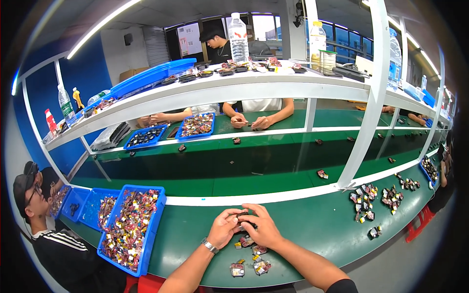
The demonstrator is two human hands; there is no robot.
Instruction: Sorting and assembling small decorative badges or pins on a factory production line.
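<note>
The person's left forearm slants up and rightward from the lower edge; the right forearm slants up and leftward. They converge below centre, where the left hand curls inward in a pinch. Opposite, the right hand arches, back upward, its thumb pointing leftward, its grip partly hidden.

factory workshop, green conveyor, blue trays
</note>
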